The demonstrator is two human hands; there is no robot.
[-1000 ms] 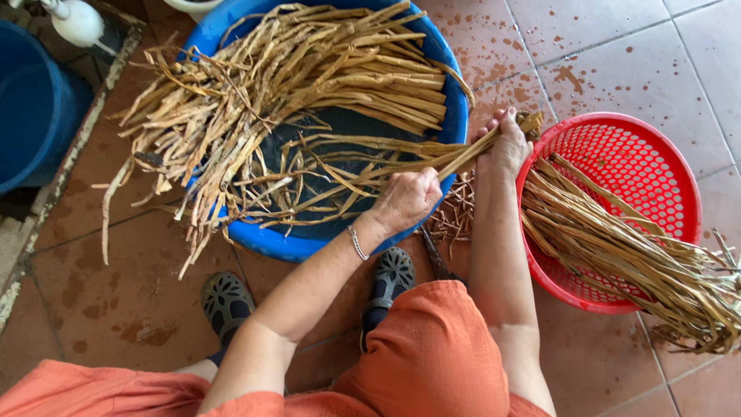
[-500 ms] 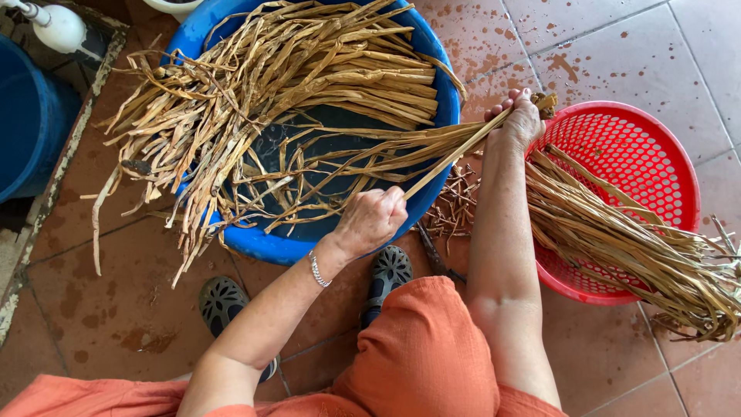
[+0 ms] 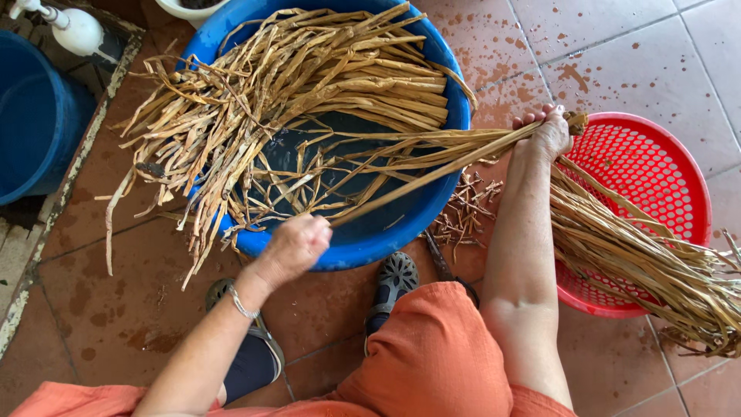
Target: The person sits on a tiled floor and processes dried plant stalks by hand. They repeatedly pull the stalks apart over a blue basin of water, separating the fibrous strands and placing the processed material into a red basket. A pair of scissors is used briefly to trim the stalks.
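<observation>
You have two round blue plastic tubs (image 3: 363,239) (image 3: 35,123), one round red perforated plastic basket (image 3: 656,162), and two dark clogs (image 3: 394,282) (image 3: 255,347).

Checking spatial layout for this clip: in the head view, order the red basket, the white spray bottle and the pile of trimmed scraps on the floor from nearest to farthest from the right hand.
From the right hand:
1. Red basket, just right of it.
2. Trimmed scraps, on the tiles below-left.
3. White spray bottle, far top-left corner.
</observation>
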